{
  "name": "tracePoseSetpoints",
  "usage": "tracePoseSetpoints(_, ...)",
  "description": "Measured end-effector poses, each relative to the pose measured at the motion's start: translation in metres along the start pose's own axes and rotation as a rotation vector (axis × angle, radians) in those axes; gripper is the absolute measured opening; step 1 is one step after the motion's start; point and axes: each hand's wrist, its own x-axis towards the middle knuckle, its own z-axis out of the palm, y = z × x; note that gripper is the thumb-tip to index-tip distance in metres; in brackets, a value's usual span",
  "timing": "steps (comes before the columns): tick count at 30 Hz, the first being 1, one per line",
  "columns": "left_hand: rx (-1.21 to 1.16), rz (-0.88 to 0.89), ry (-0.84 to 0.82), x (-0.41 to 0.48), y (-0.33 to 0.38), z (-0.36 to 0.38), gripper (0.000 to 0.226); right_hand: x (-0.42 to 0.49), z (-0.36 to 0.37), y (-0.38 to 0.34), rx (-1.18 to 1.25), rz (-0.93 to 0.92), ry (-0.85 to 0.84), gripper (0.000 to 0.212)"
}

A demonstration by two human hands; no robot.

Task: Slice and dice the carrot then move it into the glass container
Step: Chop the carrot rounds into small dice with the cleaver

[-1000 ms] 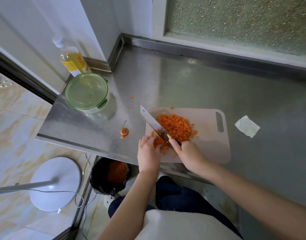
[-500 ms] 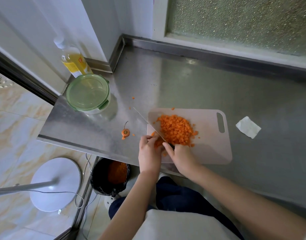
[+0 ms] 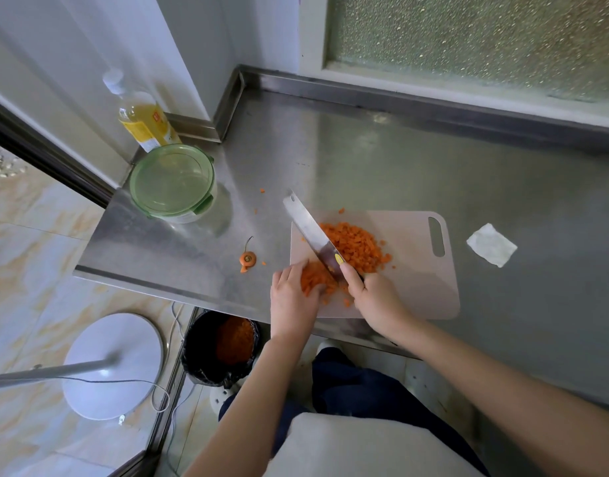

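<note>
On the board (image 3: 413,290), left hand (image 3: 291,301) grips diced carrot (image 3: 315,278) beside the knife (image 3: 310,228).

Steel counter (image 3: 365,160): cutting board (image 3: 409,287), glass container (image 3: 172,182), bottle (image 3: 143,122), carrot top (image 3: 248,259), tissue (image 3: 491,245).

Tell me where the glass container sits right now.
In the head view, the glass container, green lid on, stands on the steel counter near its left edge, just in front of the bottle and left of the cutting board.
</note>
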Motion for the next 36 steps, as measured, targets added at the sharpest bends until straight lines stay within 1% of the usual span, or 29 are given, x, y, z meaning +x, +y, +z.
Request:
tracePoseSetpoints(2,-0.025,-0.019,0.014,-0.002,-0.002,-0.001,0.046,-0.004,-0.001,0.003,0.002,-0.006,-0.012,0.061)
tracePoseSetpoints(5,-0.036,-0.039,0.021,-0.002,-0.003,-0.002,0.037,-0.011,-0.002,0.005,-0.027,-0.002,-0.036,0.061)
tracePoseSetpoints(9,0.001,-0.042,-0.022,0.001,-0.002,-0.001,0.029,-0.016,0.001,0.006,-0.04,0.04,-0.06,0.064)
tracePoseSetpoints(13,0.042,-0.044,-0.027,0.002,0.0,0.001,0.028,-0.019,0.001,0.002,-0.056,0.035,-0.089,0.062)
tracePoseSetpoints(19,0.035,-0.092,-0.011,0.003,0.006,0.002,0.022,-0.02,0.001,-0.006,-0.157,0.047,-0.089,0.062)
tracePoseSetpoints(23,0.043,-0.082,0.005,0.003,0.005,0.003,0.021,-0.018,0.005,-0.008,-0.228,0.051,-0.097,0.061)
tracePoseSetpoints(27,0.038,-0.093,0.004,0.004,0.005,0.003,0.02,-0.016,0.009,-0.011,-0.195,0.054,-0.133,0.058)
tracePoseSetpoints(29,0.031,-0.089,0.005,0.004,0.005,0.004,0.02,-0.013,0.011,-0.012,-0.213,0.085,-0.145,0.055)
tracePoseSetpoints(31,0.021,-0.087,0.01,0.004,0.005,0.004,0.019,-0.01,0.012,-0.011,-0.193,0.099,-0.156,0.057)
tracePoseSetpoints(34,0.006,-0.086,0.026,0.003,0.005,0.003,0.019,-0.009,0.018,-0.007,-0.228,0.066,-0.111,0.047)
tracePoseSetpoints(36,-0.002,-0.078,0.034,0.003,0.006,0.003,0.019,-0.007,0.021,-0.008,-0.213,0.041,-0.077,0.057)
